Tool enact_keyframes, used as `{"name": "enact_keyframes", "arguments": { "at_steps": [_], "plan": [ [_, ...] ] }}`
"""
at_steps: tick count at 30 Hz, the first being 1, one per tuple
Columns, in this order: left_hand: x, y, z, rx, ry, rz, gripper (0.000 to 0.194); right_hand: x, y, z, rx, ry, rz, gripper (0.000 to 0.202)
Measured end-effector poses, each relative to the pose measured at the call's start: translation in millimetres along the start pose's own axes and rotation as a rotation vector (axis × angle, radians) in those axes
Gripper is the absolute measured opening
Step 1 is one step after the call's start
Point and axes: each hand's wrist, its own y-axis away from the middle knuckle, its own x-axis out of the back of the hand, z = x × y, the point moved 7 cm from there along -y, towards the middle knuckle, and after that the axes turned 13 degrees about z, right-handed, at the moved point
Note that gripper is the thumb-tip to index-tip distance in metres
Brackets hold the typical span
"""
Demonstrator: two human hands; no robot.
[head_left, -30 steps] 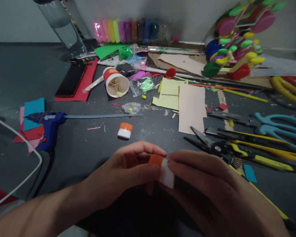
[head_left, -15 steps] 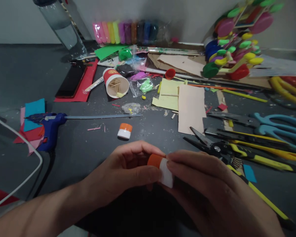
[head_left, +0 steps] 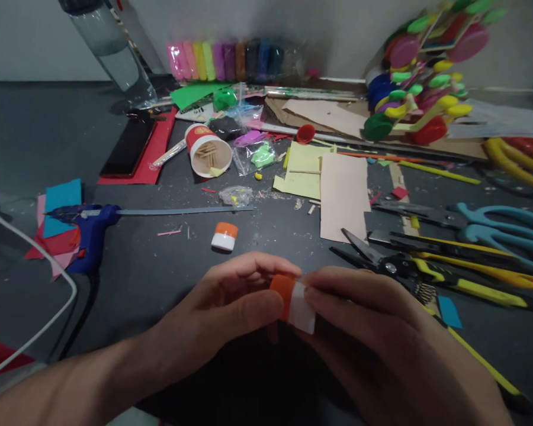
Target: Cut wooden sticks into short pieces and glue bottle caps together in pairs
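Both my hands hold a small orange-and-white cylinder (head_left: 302,310), low in the middle of the view. Its shape is like a little capped pot; I cannot tell its exact kind. My left hand (head_left: 244,302) pinches the orange end between thumb and fingers. With its fingertips, my right hand (head_left: 359,319) grips the white part, its thumb mostly hidden. On the dark table (head_left: 160,284) just beyond my left hand stands a matching orange-and-white piece (head_left: 224,236), untouched.
A blue glue gun (head_left: 89,236) with a long glue stick lies left, by a white cable (head_left: 39,245). Open cutters (head_left: 391,266), blue-handled scissors (head_left: 493,228) and yellow-handled knives lie right. Behind are a tipped paper cup (head_left: 208,157), card (head_left: 344,195), clay packs and a water bottle (head_left: 115,59).
The cylinder has turned slightly in my fingers and shifted a little to the right. My left thumb has slid from the white part's edge onto the orange end.
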Motion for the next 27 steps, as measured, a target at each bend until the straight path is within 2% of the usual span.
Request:
{"name": "enact_keyframes", "arguments": {
  "at_steps": [3,8,12,17,27],
  "plan": [
    [-2.9,4,4,-0.056,-0.016,-0.014,0.036,-1,0,0,-0.012,-0.026,-0.002,0.018],
    [-3.7,5,11,-0.172,-0.103,0.054,0.023,-2,-3,-2,-0.008,-0.024,-0.009,0.018],
    [-2.8,2,15,-0.251,-0.120,0.083,0.022,-1,-2,-1,-0.041,-0.058,0.004,0.017],
    [-0.8,0,16,-0.275,-0.106,0.099,0.022,-1,-1,0,-0.053,-0.079,0.049,0.017],
    [0.0,0,13,-0.287,-0.116,0.093,0.023,-4,-6,1,-0.079,-0.060,0.044,0.013]
  ]
}}
